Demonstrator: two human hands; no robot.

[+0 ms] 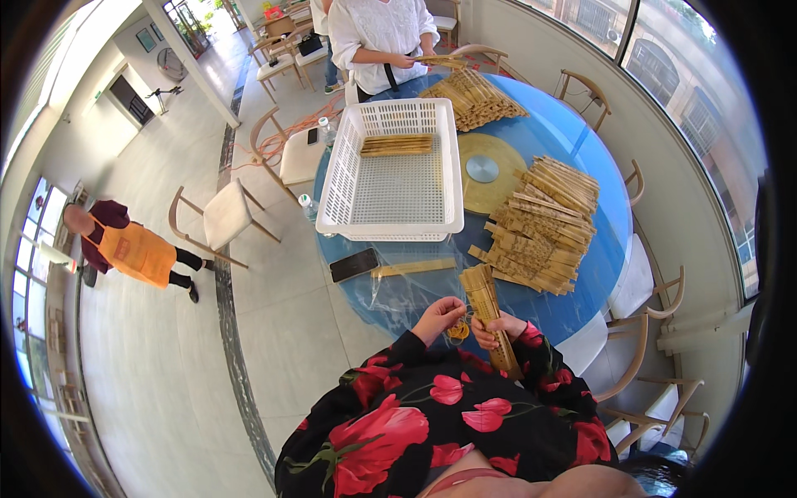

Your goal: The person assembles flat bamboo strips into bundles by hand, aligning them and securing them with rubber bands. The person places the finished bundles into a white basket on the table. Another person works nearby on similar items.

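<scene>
Near the table's front edge, my right hand point(496, 330) is wrapped round a bundle of flat bamboo strips point(481, 292), which stands tilted with its top fanned slightly. Just left of it, my left hand point(440, 319) is closed in a pinch. A thin strand that looks like a rubber band shows at its fingertips, close to the bundle. Below those fingers is a small cluster of yellow rubber bands point(457, 331). Beyond my right hand lies a large pile of bamboo strips point(544, 228).
The round blue-covered table point(594, 282) holds a white plastic basket point(390, 228) with some strips inside, a turntable point(506, 195), a phone point(354, 265) and bottles. Across it, a person in white point(382, 37) handles strips by another pile point(473, 100). Chairs surround the table.
</scene>
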